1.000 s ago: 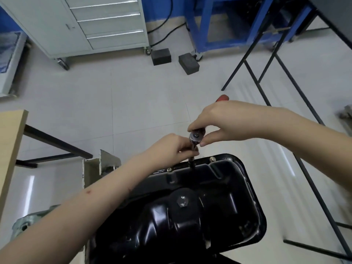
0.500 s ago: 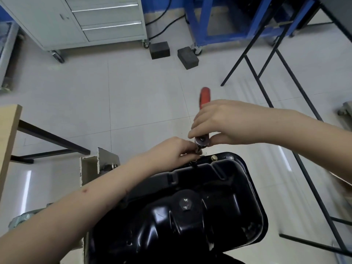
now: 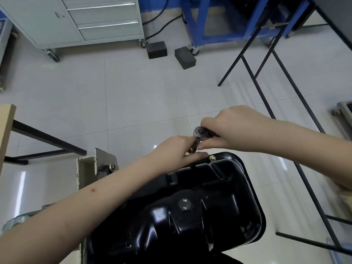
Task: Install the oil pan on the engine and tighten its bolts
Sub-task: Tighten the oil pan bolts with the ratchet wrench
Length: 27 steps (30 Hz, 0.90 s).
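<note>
Ratchet [image 3: 200,132] handle swung rightward — right hand [image 3: 230,128] gripping it.

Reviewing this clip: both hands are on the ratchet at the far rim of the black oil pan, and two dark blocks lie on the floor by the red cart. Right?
Not quite: the cart is blue, not red, as the head view shows. The rest holds: the left hand and right hand are on the ratchet at the far rim of the black oil pan, and two dark blocks lie on the floor beside it.

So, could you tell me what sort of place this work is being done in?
Most likely a mechanical workshop or training bay: a black oil pan is being bolted with a ratchet, a grey wheeled drawer cabinet and a blue steel frame stand on a tiled floor.
</note>
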Each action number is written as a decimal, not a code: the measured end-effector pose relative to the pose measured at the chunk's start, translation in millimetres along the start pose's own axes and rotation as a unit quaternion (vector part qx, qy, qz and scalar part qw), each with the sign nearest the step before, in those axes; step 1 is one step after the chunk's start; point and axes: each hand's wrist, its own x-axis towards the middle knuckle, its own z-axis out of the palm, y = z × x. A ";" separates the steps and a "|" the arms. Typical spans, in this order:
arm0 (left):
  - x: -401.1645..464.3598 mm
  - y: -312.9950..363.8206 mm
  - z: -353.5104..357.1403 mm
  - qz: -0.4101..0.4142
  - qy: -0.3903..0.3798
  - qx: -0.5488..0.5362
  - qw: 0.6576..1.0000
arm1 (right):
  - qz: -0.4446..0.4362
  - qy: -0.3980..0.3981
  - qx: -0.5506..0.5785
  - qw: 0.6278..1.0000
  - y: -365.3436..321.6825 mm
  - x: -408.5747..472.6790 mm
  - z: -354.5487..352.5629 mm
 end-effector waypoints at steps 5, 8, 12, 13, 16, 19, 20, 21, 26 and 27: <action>4.1 0.0 2.6 -0.018 0.019 0.066 0.997 | -0.006 -0.054 0.081 0.995 5.6 -1.5 -2.3; 3.1 3.3 -0.6 0.010 -0.028 0.089 0.996 | -0.069 -0.055 0.040 0.995 9.9 -3.1 -8.6; 3.7 4.9 -3.4 0.008 -0.064 0.117 0.991 | -0.155 0.026 -0.083 0.984 6.3 4.3 -8.5; 3.8 4.3 -4.5 0.004 -0.067 0.108 0.992 | -0.149 0.023 -0.087 0.985 7.4 4.6 -8.2; 1.3 1.6 -6.8 -0.006 -0.055 0.062 0.997 | -0.081 0.005 -0.103 0.991 9.3 1.7 -9.3; -0.5 1.9 -5.2 -0.013 -0.026 0.052 0.998 | -0.040 -0.019 -0.108 0.993 5.0 -2.5 -13.1; -0.3 2.1 -4.5 -0.014 -0.017 0.059 0.998 | -0.029 -0.019 -0.102 0.994 3.9 -3.4 -13.7; 0.3 1.8 -4.0 -0.014 -0.009 0.066 0.998 | -0.017 -0.016 -0.088 0.996 2.7 -3.8 -14.0; 0.7 -0.4 -3.6 0.013 -0.001 0.076 0.997 | 0.057 -0.015 0.086 0.995 -13.3 -8.4 -1.3; 0.6 -0.5 -4.6 0.015 -0.010 0.077 0.997 | 0.066 -0.016 0.112 0.991 -15.5 -8.6 0.7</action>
